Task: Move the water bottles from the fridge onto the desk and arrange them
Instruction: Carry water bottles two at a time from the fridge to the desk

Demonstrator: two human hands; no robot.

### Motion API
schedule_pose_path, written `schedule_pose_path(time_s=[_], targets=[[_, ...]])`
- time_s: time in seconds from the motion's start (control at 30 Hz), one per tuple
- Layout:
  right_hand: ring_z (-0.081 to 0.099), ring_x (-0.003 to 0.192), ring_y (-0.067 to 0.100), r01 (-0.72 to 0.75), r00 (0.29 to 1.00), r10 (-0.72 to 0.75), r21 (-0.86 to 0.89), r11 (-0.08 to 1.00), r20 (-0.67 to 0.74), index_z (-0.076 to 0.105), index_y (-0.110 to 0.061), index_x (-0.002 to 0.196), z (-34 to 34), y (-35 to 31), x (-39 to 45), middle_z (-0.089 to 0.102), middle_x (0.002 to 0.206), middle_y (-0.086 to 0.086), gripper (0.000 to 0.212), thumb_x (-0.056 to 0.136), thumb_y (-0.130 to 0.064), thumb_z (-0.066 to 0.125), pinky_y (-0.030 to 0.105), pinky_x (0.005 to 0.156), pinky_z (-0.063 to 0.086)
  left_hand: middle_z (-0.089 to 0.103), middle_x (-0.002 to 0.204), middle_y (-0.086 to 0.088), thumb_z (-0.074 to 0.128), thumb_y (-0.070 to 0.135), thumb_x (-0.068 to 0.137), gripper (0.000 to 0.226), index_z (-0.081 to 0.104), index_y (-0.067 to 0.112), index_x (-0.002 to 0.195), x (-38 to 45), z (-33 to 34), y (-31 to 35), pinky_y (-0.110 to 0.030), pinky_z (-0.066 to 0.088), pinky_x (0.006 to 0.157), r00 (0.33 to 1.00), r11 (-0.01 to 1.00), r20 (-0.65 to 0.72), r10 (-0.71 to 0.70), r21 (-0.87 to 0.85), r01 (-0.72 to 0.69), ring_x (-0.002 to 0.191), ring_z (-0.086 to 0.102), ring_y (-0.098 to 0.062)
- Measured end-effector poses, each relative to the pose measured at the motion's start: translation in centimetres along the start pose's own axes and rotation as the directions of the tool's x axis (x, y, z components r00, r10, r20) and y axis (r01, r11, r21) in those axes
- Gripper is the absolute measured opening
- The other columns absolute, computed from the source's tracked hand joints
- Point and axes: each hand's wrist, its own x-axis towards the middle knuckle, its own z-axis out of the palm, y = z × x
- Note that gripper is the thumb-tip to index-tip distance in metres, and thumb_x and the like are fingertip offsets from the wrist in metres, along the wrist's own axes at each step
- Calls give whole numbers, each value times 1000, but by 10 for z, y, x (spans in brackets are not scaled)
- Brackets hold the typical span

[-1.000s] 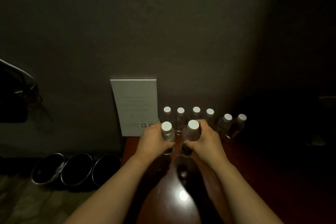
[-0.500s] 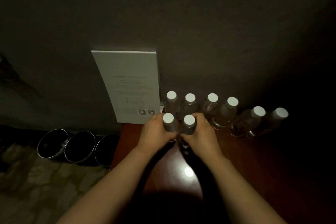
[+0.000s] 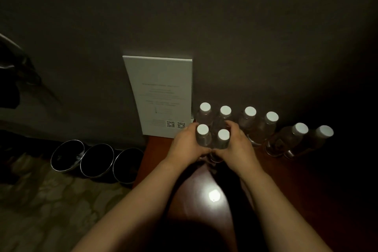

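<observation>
A: Starting at the far left, what stands on the floor?

B: Three round dark bins (image 3: pixel 96 159) with shiny rims, in a row beside the bench's left edge. The leftmost shows something pale inside; the other two are too dark to read.

A: And on the bench (image 3: pixel 286 180) itself?

B: A white printed card (image 3: pixel 161 96) leans on the wall at the far left corner, two square codes near its foot. Just right of it come the water bottles: eight, all upright, clear plastic with white caps.

A: How are they laid out?

B: Six form the back row (image 3: pixel 266 127) along the wall, running rightward into shadow. Two stand nearer, in front of that row's left end, touching each other.

A: The hands?

B: The left hand (image 3: pixel 185 145) has its grip curled round the near left bottle (image 3: pixel 203 137). The right hand (image 3: pixel 238 147) wraps the near right bottle (image 3: pixel 223 141), fingers (image 3: pixel 231 124) reaching behind it. Thumbs meet low in front.

A: Anything else?

B: A bright lamp reflection (image 3: pixel 214 195) on the glossy reddish wood, between the forearms.
</observation>
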Motion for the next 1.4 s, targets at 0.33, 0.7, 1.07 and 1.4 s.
schedule_pose_path(time_s=[0.33, 0.7, 1.07, 1.4], targets=[[48, 125, 25, 249, 967, -250, -408, 878, 50, 43, -23, 142, -38, -114, -75, 55, 135, 2, 77, 73, -31, 78, 36, 100, 43, 57, 126, 3, 81, 48, 73, 66, 54, 24, 127, -86, -127, 10, -35, 51, 91, 995, 955, 3, 102, 281, -98, 116, 56, -17], [55, 115, 19, 553, 829, -424, -422, 719, 364, 49, -29, 135, 72, -317, -206, 55, 127, -3, 63, 78, -30, 76, 33, 89, 51, 58, 123, 10, 73, 65, 72, 63, 54, 35, 124, -281, -315, -127, -38, 55, 87, 987, 916, -156, 34, 400, 31, 107, 57, -10], [58, 100, 11, 795, 582, -638, -190, 576, 505, 55, -30, 126, 304, -526, -370, 57, 114, -9, 62, 71, -44, 81, 30, 82, 54, 61, 113, 8, 74, 64, 72, 59, 58, 30, 118, -522, -484, -352, -33, 53, 78, 873, 861, -437, -218, 335, 383, 100, 58, -12], [59, 96, 11, 899, 334, -688, 1, 438, 644, 59, -30, 118, 457, -673, -441, 60, 110, -7, 53, 72, -44, 81, 31, 80, 54, 66, 108, 6, 78, 59, 69, 56, 64, 27, 112, -650, -581, -495, -36, 55, 82, 652, 791, -623, -432, 85, 606, 94, 61, -12]])
